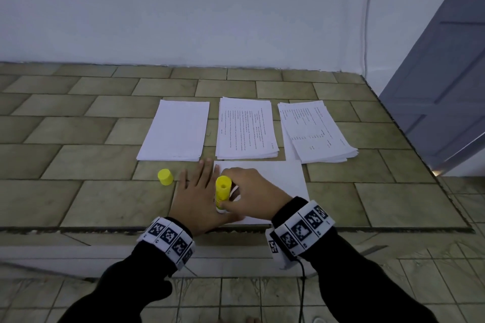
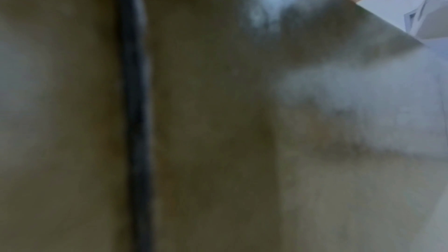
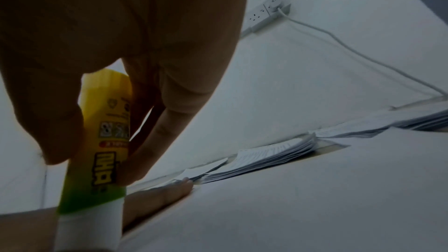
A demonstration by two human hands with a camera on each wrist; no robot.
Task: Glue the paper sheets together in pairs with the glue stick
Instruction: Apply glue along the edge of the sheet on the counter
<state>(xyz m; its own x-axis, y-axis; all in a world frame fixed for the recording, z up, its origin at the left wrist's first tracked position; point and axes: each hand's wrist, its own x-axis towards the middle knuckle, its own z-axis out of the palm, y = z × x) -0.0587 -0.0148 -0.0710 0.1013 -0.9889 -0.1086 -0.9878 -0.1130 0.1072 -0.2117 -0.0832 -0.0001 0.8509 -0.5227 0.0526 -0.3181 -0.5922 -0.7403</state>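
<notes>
A single white sheet [image 1: 275,181] lies on the tiled surface near its front edge. My left hand [image 1: 195,191] lies flat on the sheet's left side, fingers spread and straight. My right hand [image 1: 249,194] grips the yellow glue stick [image 1: 222,193], uncapped, glue end down on the paper near the front left. In the right wrist view the thumb and fingers [image 3: 155,135] wrap the glue stick [image 3: 97,160]. Its yellow cap [image 1: 165,177] stands on the tiles left of my left hand. The left wrist view is blurred, showing only tile.
Three paper stacks lie behind the sheet: a blank one [image 1: 175,130], a printed one [image 1: 246,128] and a fanned printed one [image 1: 317,131]. The white wall [image 1: 183,8] stands behind, with a cable [image 1: 367,13]. A grey door [image 1: 446,73] is at right. The surface's front edge [image 1: 105,229] runs under my wrists.
</notes>
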